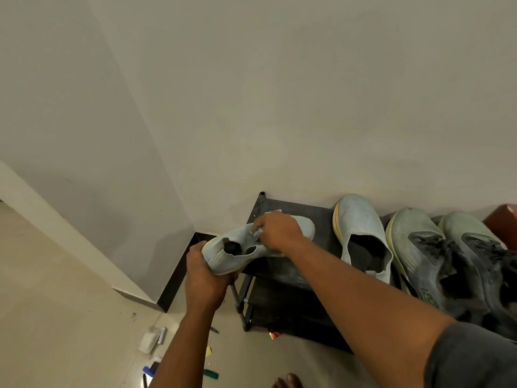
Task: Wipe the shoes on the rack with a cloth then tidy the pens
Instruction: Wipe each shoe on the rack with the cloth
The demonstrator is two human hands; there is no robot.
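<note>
From the head view, the left hand (205, 278) grips the heel of a pale knit shoe (240, 249), its fingers curled round the sole edge and back, holding the shoe tilted over the left end of the dark shoe rack (282, 273). The right hand (277, 231) lies across the upper with a small pale cloth (258, 233) bunched in its fingers, pinched between thumb and fingertips and pressed against the knit near the collar. The shoe's toe points right, toward its mate (361, 233), which lies on the top shelf beside a pair of grey-green trainers with dark laces (447, 259).

The step in hand looks to be the wiping of this first shoe, so the task is probably at an early stage. To do it well, the heel grip should stay firm so the shoe does not twist under the cloth. The strokes are best run along the knit from collar to toe rather than scrubbed in place, since the soft fabric is likely to bunch or pill. The shoe will need turning to reach the yellowed sole rim and the far side, which is hidden here. Refolding the cloth to a clean face would keep it from smearing dirt back on.

The pens (211, 374) lie scattered on the floor below the left arm — a green one, a blue-capped one and others — near a small white object (151, 339) I cannot identify, and well apart from the rack top.
</note>
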